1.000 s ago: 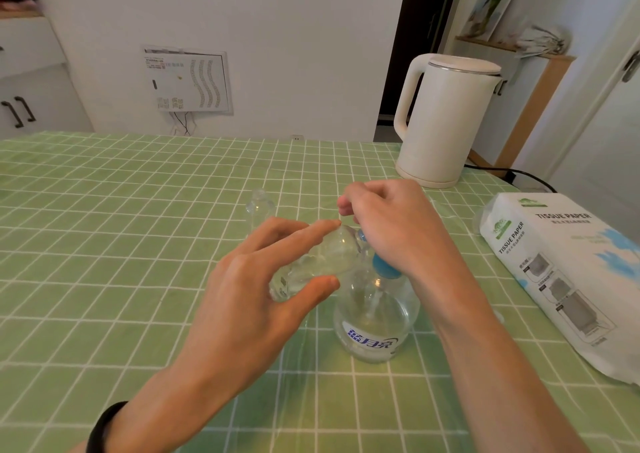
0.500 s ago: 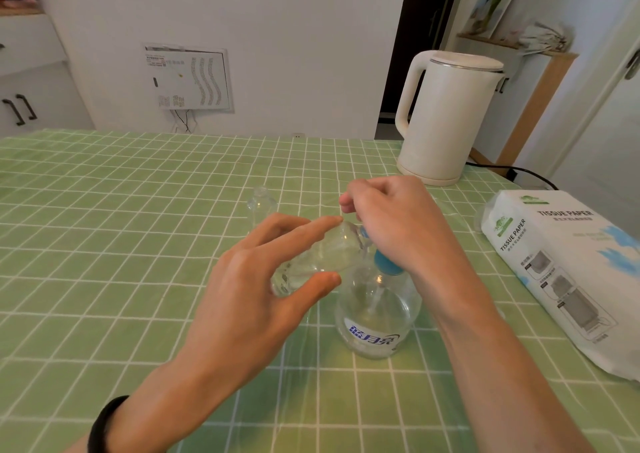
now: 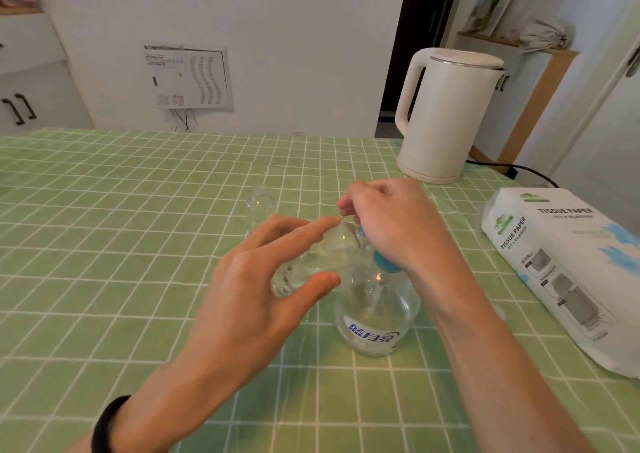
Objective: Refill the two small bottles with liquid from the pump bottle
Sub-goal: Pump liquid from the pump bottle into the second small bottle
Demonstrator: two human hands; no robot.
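Two hands met over the green checked table (image 3: 104, 244). The left hand (image 3: 249, 289) grasped a small clear bottle (image 3: 311, 262) between the thumb and the fingers. This bottle lay tilted, with its upper end next to the blue nozzle of the pump bottle (image 3: 375, 314). The right hand (image 3: 391, 224) was on top of the pump, its fingers curled around the pump head. The pump bottle stood upright on the cloth under both hands. The second small bottle (image 3: 260, 203) stood apart, behind the left fingers.

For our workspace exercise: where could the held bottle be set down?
Free: tablecloth left of the standing small bottle, and far strip left of the kettle. Crowded: round the pump bottle, left hand, right hand, toward the tissue pack.
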